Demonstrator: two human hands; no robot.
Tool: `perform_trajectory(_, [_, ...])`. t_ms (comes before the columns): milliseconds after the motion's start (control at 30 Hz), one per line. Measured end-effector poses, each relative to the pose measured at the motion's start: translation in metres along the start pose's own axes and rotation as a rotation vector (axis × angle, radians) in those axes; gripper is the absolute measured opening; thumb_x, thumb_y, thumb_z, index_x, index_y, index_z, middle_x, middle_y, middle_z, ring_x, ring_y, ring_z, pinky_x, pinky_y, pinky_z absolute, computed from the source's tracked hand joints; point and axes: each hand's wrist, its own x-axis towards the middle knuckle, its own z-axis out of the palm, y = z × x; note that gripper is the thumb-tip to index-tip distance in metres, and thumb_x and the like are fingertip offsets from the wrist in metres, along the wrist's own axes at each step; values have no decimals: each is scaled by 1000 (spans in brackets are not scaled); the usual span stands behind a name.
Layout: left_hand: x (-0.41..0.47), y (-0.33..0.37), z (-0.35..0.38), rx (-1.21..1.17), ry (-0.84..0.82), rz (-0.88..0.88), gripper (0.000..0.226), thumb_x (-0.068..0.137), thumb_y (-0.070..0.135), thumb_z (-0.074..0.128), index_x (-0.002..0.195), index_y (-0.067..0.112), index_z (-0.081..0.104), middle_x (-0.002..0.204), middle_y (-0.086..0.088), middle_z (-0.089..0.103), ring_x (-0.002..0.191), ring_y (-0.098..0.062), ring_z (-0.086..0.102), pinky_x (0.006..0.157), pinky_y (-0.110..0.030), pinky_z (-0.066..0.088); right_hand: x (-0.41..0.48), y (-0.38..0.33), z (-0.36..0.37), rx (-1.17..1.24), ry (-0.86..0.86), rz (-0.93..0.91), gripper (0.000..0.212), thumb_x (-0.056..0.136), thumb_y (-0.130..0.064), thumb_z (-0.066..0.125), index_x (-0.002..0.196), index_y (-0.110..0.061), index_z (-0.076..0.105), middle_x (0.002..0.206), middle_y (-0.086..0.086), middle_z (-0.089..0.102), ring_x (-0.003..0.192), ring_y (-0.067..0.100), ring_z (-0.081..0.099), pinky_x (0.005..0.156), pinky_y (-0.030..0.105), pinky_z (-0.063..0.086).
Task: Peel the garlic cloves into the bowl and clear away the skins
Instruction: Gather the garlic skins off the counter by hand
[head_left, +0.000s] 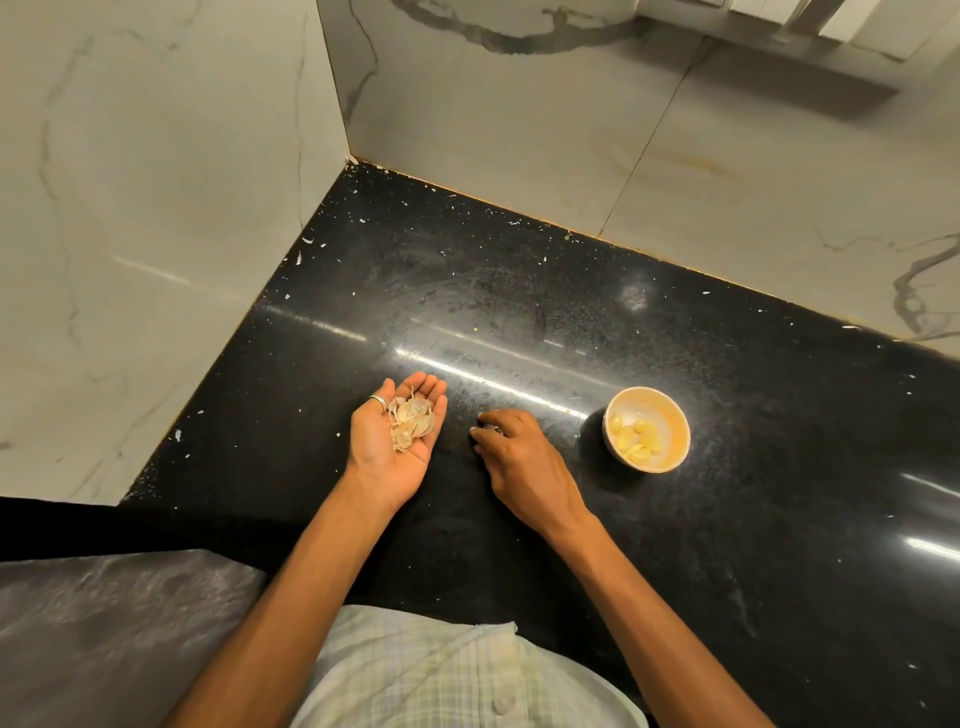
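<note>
Head view: left hand (393, 444) flat open, cradling skins (410, 421); right hand (517, 457) knuckles-up, fingertips (483, 417) hiding something small, grip unreadable; cloves (636, 441) in bowl (672, 415).

We read the countertop (467, 291) as polished black stone: glossy, finely speckled, smeared mid-surface. Wall tiles (519, 156): marble-look, smooth, satin sheen. Bowl (675, 410): smooth, glossy; ceramic or plastic, we can't tell. Skins (410, 418): dry, papery. Peeled cloves (636, 441): smooth, waxy. Ring (378, 400): shiny metal. Shirt (441, 675): woven checked cloth, matt.
</note>
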Motion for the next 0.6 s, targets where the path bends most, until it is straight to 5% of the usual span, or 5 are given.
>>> perform_trajectory(333, [1, -3, 1, 14, -16, -14, 38, 107, 30, 42, 115, 2, 67, 104, -12, 76, 111, -23, 69, 91, -35, 58, -11, 3, -12, -112, -86, -14, 35, 100, -15, 60, 135, -16, 63, 140, 3, 57, 133, 21, 47, 83, 37, 60])
perform_trajectory(600, [5, -8, 2, 25, -18, -23, 38, 107, 31, 42, 115, 2, 66, 105, -12, 76, 112, -24, 69, 90, -35, 59, -12, -4, -7, -138, -71, 17, 23, 93, -3, 63, 114, -9, 71, 116, 4, 64, 105, 24, 59, 68, 38, 59])
